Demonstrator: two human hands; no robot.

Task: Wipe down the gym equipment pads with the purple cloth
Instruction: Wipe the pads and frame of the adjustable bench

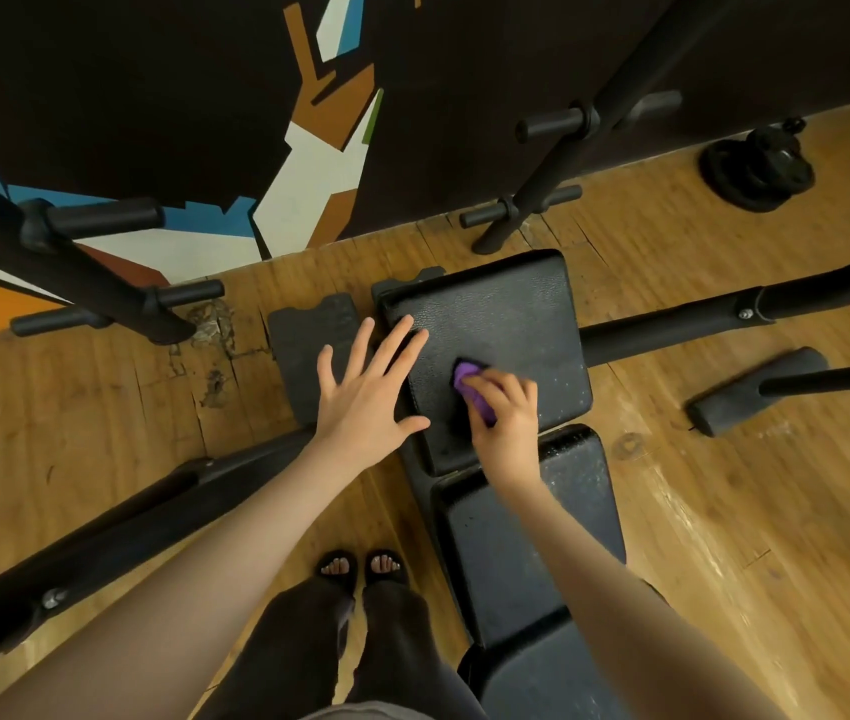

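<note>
Head view, looking straight down: I am watching two bare hands working over a black weight bench on a wooden floor [724,511]. Two pads are showing end to end, a near-square seat pad [511,314] farther from me and a longer back pad [532,553] running toward the legs, with a narrow gap between them. One purple cloth [469,387] is lying bunched on the seat pad, near its nearer half. My right hand [508,420] is gripping it, fingers curled over the cloth and pressing it to the leather. My left hand [368,387] is lying flat, fingers straight and spread apart, its fingertips reaching over the seat pad's left edge and its thumb pointing toward the cloth. The far and right-hand parts of the seat pad are lying uncovered. Two slanted black uprights are framing the bench, a left upright [75,272] and a right upright [568,148], each carrying horizontal pegs. One stack of weight plates [758,168] is sitting well apart by the dark wall. Two sandalled feet [360,566] are standing just left of the back pad.
</note>
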